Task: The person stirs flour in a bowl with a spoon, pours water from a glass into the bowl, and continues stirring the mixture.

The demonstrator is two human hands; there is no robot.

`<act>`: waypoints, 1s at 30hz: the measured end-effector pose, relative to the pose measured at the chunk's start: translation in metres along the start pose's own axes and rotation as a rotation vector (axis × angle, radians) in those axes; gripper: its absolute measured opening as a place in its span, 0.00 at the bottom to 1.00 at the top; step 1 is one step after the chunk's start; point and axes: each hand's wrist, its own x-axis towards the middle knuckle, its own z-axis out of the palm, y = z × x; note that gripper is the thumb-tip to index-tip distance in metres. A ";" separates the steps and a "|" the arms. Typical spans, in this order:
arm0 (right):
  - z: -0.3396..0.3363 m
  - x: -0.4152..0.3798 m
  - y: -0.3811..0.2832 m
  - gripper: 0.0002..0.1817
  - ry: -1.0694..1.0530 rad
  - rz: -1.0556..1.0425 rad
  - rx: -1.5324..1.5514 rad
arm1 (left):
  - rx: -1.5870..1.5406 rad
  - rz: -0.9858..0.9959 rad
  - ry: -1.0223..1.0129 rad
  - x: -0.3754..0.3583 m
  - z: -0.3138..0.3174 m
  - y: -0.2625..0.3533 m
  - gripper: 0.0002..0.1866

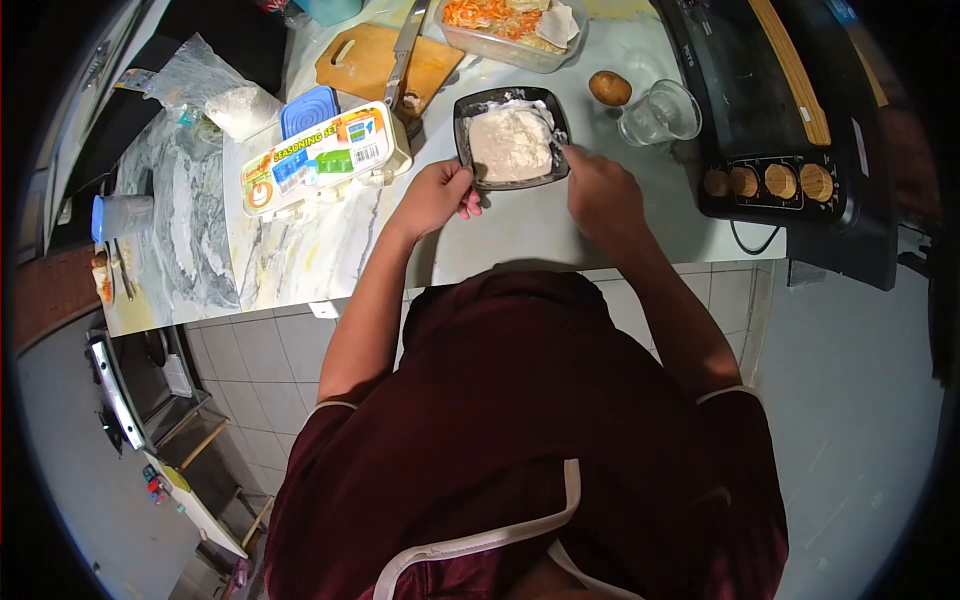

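A square black bowl (pixel 463 140) sits on the counter before me, holding pale floury powder and a wet beige mixture (pixel 512 145). At its lower left corner, my left hand (pixel 440 198) is closed with the thumb on the rim and fingers curled beneath. My right hand (pixel 605 198) is closed at the bowl's right edge, its foremost finger or thumb reaching the rim. Whether it pinches the rim or a thin handle is hidden. A brown potato (pixel 610 88) and a clear glass (pixel 660 113) stand to the upper right.
Left of the bowl lies a seasoning set box (pixel 315 160), near a plastic bag of white powder (pixel 240 110). Behind are a wooden cutting board (pixel 355 62), a knife (pixel 407 45) and a container of shredded vegetables (pixel 510 48). A black oven with wooden knobs (pixel 780 181) bounds the right side.
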 end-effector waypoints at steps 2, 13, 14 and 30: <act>0.002 0.001 0.005 0.13 -0.023 -0.014 0.104 | -0.002 0.009 0.024 -0.001 0.000 0.001 0.15; -0.011 0.000 -0.001 0.13 -0.083 -0.144 0.167 | -0.015 0.033 -0.005 0.000 -0.003 -0.001 0.15; -0.010 0.002 -0.001 0.13 -0.128 -0.097 0.122 | -0.006 0.019 -0.002 0.000 -0.003 -0.002 0.15; -0.060 0.031 -0.031 0.13 -0.226 0.046 -0.163 | 0.032 -0.007 0.065 -0.003 0.001 0.003 0.14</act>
